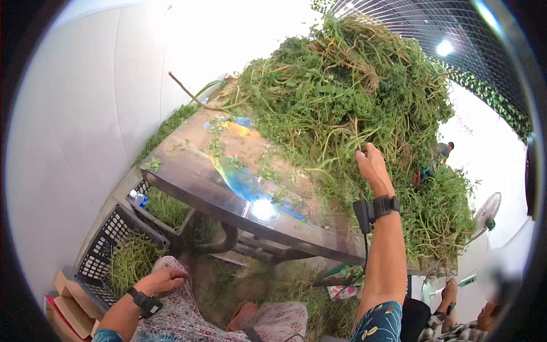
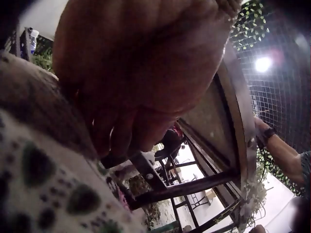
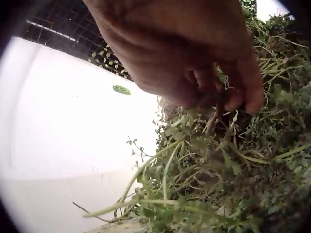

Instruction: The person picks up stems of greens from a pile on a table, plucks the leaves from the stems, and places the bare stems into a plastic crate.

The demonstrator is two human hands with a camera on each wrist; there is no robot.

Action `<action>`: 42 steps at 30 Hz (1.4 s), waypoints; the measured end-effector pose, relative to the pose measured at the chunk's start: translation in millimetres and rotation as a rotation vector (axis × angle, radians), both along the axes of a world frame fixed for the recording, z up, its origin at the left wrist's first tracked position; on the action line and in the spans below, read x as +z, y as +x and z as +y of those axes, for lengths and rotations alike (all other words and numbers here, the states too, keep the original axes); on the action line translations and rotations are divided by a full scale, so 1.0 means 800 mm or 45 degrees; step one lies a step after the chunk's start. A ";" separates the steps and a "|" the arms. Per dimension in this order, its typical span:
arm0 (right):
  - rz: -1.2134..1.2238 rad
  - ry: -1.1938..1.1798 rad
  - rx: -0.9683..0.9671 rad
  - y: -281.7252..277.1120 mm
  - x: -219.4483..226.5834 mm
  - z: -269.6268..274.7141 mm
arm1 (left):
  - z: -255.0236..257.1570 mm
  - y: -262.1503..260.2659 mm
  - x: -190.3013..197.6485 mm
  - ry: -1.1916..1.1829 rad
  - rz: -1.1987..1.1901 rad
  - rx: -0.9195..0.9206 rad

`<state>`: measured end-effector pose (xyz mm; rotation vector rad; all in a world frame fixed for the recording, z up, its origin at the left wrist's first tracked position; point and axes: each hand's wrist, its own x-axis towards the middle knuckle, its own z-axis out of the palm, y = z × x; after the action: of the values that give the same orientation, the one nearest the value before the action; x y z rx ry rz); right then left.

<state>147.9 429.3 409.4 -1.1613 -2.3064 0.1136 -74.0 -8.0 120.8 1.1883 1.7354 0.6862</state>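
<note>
A big heap of leafy green plants (image 1: 342, 85) with long stems covers the far part of the table (image 1: 182, 165). My right hand (image 1: 374, 168) reaches to the near face of this heap. In the right wrist view its thumb and fingers (image 3: 252, 92) pinch a brownish plant stem (image 3: 212, 121) among the leaves. My left hand (image 1: 163, 281) rests on my knee over the patterned trousers (image 1: 176, 310), its fingers loosely bent and holding nothing. The left wrist view shows that hand's palm (image 2: 141, 63) in shadow, close to the fabric.
Left of my knee stands a black crate (image 1: 105, 245) with green stems (image 1: 132, 259) inside; a second crate of greens (image 1: 165, 208) sits behind it. Loose sprigs lie on the tabletop and floor. Another person's hand (image 1: 449, 292) shows at lower right, near a fan (image 1: 488, 211).
</note>
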 end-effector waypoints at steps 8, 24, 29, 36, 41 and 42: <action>0.077 -0.520 0.260 0.045 -0.013 -0.088 | -0.006 0.003 -0.004 0.114 0.008 -0.132; 0.763 -0.787 0.291 0.083 -0.097 -0.151 | 0.120 0.106 0.083 0.447 -0.507 -0.211; 0.565 -0.230 0.274 0.056 -0.135 -0.200 | 0.170 0.142 0.127 0.374 -1.320 -0.072; 0.707 -0.817 0.497 0.070 -0.177 -0.330 | 0.172 0.148 0.139 0.506 -1.498 -0.135; 0.547 -1.097 0.603 0.078 -0.228 -0.394 | 0.157 0.146 0.141 0.532 -1.577 0.052; 0.516 -1.133 0.634 0.080 -0.237 -0.403 | 0.153 0.144 0.145 0.496 -1.584 0.071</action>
<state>211.6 106.9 220.1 -0.7615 -2.1260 1.5243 41.2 114.7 236.7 0.6406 0.5868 1.4370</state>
